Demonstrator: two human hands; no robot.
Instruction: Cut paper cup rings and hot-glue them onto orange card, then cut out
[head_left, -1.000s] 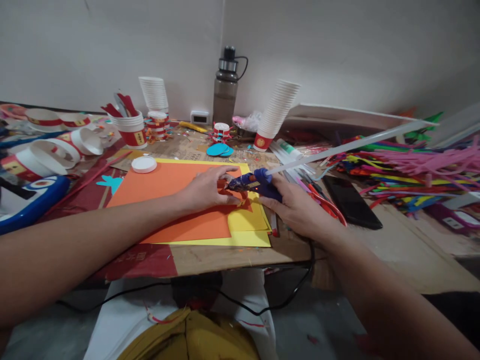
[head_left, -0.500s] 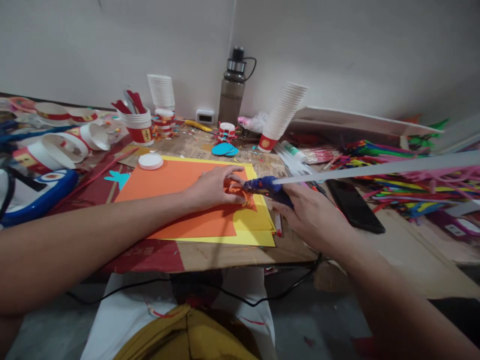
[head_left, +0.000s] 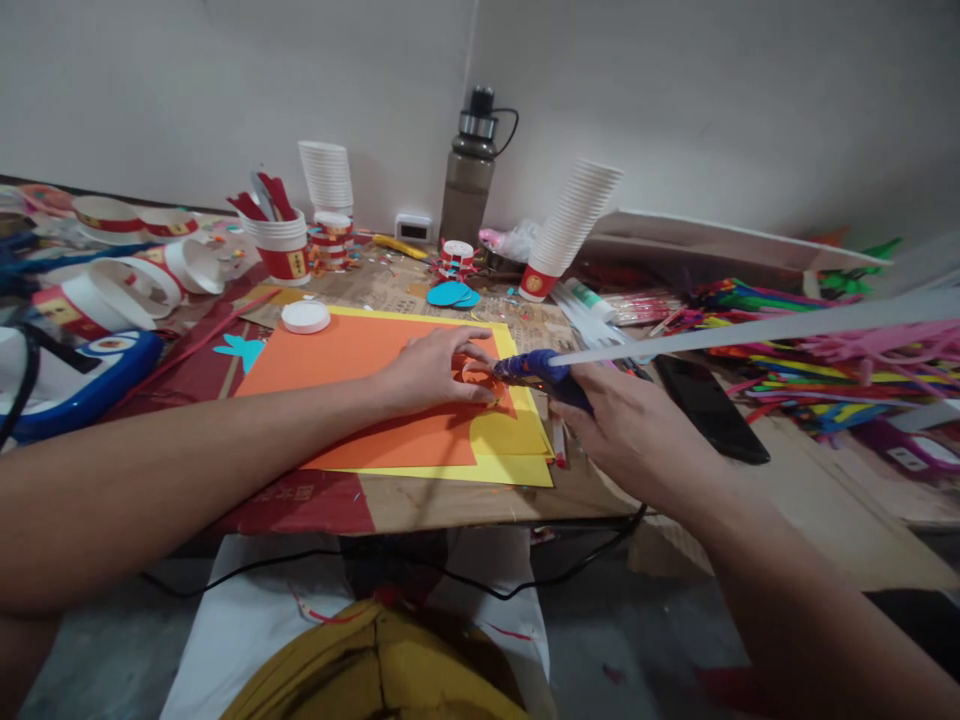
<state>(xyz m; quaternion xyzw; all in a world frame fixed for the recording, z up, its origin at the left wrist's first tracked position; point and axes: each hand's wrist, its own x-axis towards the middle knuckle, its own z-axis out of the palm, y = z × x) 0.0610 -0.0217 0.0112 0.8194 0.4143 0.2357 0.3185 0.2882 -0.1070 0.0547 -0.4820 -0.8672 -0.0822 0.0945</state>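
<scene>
My right hand (head_left: pixel 637 430) is closed around a blue glue gun (head_left: pixel 536 368) with a long clear glue stick (head_left: pixel 750 330) jutting out to the right. Its nozzle points left at a small orange paper piece (head_left: pixel 480 381). My left hand (head_left: pixel 431 370) pinches and holds that piece down on an orange paper sheet (head_left: pixel 360 390), which lies over yellow sheets (head_left: pixel 517 445) on the cardboard-covered table (head_left: pixel 450 510).
A white lid (head_left: pixel 305 316), blue paper cutouts (head_left: pixel 448 294), stacks of paper cups (head_left: pixel 570 225), a dark water bottle (head_left: pixel 469 165) and cut cups (head_left: pixel 112 290) lie behind. A black phone (head_left: pixel 709 408) and coloured pipe cleaners (head_left: pixel 825 350) sit right. A black cord (head_left: pixel 525 580) hangs below the table edge.
The glue gun's nozzle has moved closer to the small orange piece and tilted flatter. The view shifted slightly, and my left hand stays pressed on the piece.
</scene>
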